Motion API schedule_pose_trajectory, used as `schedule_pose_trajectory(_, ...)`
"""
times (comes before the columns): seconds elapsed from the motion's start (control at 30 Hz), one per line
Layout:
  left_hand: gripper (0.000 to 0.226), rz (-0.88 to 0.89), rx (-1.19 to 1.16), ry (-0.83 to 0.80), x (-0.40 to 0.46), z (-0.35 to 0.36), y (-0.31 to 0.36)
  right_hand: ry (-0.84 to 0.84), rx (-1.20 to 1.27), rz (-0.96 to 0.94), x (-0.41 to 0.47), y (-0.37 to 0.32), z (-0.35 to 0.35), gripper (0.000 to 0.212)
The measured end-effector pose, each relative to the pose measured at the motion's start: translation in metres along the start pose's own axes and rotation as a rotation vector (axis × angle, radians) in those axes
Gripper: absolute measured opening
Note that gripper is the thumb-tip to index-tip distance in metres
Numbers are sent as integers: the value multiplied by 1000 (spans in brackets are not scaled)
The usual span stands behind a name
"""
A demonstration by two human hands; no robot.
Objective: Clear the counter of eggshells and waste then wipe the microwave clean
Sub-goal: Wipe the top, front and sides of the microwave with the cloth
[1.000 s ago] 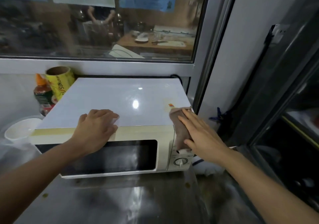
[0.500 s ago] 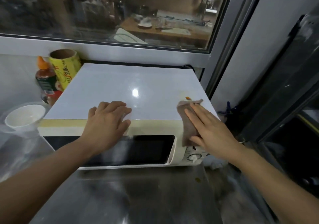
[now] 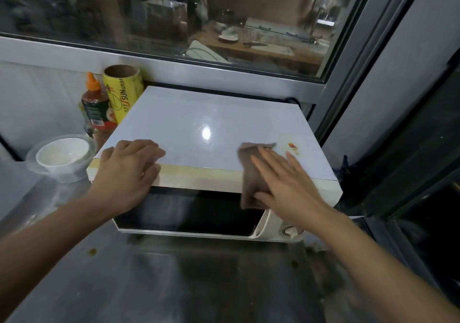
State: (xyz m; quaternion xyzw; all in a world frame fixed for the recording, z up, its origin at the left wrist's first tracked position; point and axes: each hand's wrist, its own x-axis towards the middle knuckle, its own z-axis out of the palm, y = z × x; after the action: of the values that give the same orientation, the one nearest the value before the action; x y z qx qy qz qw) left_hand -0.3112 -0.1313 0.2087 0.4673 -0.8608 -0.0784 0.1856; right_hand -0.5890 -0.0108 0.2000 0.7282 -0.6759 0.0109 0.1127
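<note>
The steel counter fills the lower part of the view, and the white microwave sits on it at about 12 o'clock from the person, its back toward the window. The left hand lies flat over the microwave's front top edge at roughly 10 o'clock, fingers straight and close together, pressing on the casing and holding nothing. The right hand is at about 1 o'clock, fingers spread wide and straight, pressing a brown cloth against the top front edge; the cloth drapes over the edge and hangs in front of the door's upper right corner. Just past the cloth, toward 2 o'clock, a yellowish stain marks the top. Left of the microwave, at 10 to 11 o'clock, stand a yellow roll, a sauce bottle touching it, and nearer, a white bowl inside a clear container.
</note>
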Motion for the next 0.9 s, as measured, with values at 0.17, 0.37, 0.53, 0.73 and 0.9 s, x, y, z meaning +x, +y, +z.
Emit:
schedule_pose_trajectory(0.17,47,-5,-16,-9,2,1,-3,-84,-24,63,-14,16,-1,83)
schedule_pose_trajectory(0.37,33,-25,-80,71,-2,-9,-35,15,62,-50,42,-67,3,81)
schedule_pose_trajectory(0.53,23,-39,-103,114,-9,-20,-75,112,159,-154,109,-161,5,79)
schedule_pose_trajectory(0.73,26,-14,-193,121,-12,-18,-85,68,108,-180,114,-170,0,77)
schedule_pose_trajectory(0.9,28,-30,-288,162,-19,-15,-95,-48,-61,7,55,-97,-9,80)
